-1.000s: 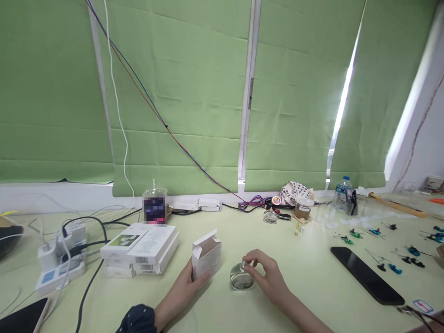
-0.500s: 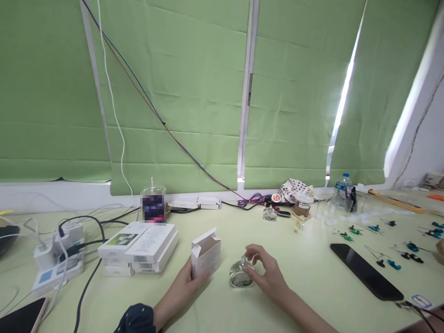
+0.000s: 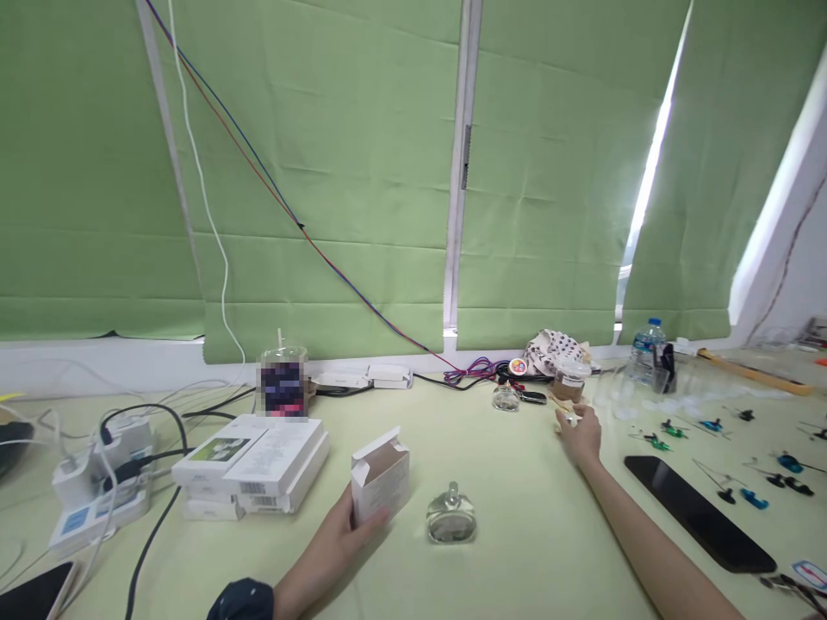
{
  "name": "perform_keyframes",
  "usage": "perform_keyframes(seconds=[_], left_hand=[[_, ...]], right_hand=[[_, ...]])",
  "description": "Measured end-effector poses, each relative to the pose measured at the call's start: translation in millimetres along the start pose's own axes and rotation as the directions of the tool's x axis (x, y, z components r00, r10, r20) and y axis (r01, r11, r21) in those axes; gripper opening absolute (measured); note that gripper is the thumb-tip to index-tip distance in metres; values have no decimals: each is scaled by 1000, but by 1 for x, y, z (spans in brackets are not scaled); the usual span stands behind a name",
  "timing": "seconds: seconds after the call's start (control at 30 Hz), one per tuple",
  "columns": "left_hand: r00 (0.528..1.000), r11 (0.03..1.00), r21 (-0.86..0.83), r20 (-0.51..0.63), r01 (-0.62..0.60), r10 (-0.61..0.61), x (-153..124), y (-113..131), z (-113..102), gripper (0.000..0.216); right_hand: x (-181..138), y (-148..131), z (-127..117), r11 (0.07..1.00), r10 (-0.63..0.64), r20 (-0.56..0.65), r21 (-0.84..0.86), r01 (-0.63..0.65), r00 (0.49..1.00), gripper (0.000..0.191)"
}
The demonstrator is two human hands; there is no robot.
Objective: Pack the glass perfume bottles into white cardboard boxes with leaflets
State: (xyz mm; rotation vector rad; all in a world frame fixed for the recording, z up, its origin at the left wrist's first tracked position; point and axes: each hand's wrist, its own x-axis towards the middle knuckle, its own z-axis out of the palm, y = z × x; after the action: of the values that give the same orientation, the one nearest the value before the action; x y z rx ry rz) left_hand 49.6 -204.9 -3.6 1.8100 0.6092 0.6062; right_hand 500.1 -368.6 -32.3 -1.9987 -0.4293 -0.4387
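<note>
My left hand (image 3: 352,534) is wrapped round a small white cardboard box (image 3: 381,482), held upright with its top flap open. On the table to its right stands a clear glass perfume bottle (image 3: 451,517), upright, with no hand on it. Farther back, my right hand (image 3: 583,437) reaches out with its fingers closed around a small, clear, yellowish object (image 3: 572,419). That object is mostly hidden by the fingers, and I cannot make out its kind. Just behind it is a lidded plastic cup (image 3: 569,379) of brown contents.
Stacked white boxes (image 3: 277,465) and a cable-filled power strip (image 3: 83,517) are on the left. A second glass bottle (image 3: 505,397) stands near the wall. To the right lie a black phone (image 3: 698,512) and several earphones (image 3: 753,498); a water bottle (image 3: 646,349) stands behind.
My right hand has left the perfume bottle and moved right and back to the small yellowish object. The perfume bottle stays standing. My left hand still holds the white box.
</note>
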Motion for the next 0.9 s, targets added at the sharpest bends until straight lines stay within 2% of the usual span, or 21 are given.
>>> perform_keyframes(seconds=[0.1,0.2,0.33,0.43,0.53,0.6,0.63,0.7,0.77,0.83,0.9], left_hand=[[1000,1000,27,0,15,-15,0,2,0,73],[1000,999,40,12,16,-17,0,3,0,74],[1000,999,34,12,8,-9,1,2,0,73],[1000,999,32,-12,-1,1,1,1,0,72],[999,1000,11,-34,-5,5,1,1,0,72],[999,1000,-8,-43,-18,18,0,2,1,71],[999,1000,-14,-46,-26,25,-1,3,1,71],[998,999,-19,-42,-39,38,-2,5,2,71],[998,999,-18,-37,-48,47,-3,7,2,70],[998,998,-16,-31,-62,61,-5,8,2,69],[997,997,-17,-20,-80,80,-5,6,2,67]], right_hand=[[6,10,6,996,94,44,1,-94,995,43],[8,12,8,986,165,58,3,-166,985,38],[3,5,-1,977,202,48,56,-205,978,32],[-10,-8,-12,971,198,31,129,-200,980,36],[-37,-35,-24,964,101,84,239,-118,991,44],[-66,-62,-33,935,-36,185,353,-33,982,47],[-82,-77,-38,903,-121,252,429,1,960,47],[-117,-108,-50,747,-301,414,662,-58,859,46],[-148,-137,-61,661,-401,488,740,-124,776,38],[-169,-159,-69,637,-466,505,761,-120,726,33],[-180,-173,-72,658,-507,482,752,-39,715,29]])
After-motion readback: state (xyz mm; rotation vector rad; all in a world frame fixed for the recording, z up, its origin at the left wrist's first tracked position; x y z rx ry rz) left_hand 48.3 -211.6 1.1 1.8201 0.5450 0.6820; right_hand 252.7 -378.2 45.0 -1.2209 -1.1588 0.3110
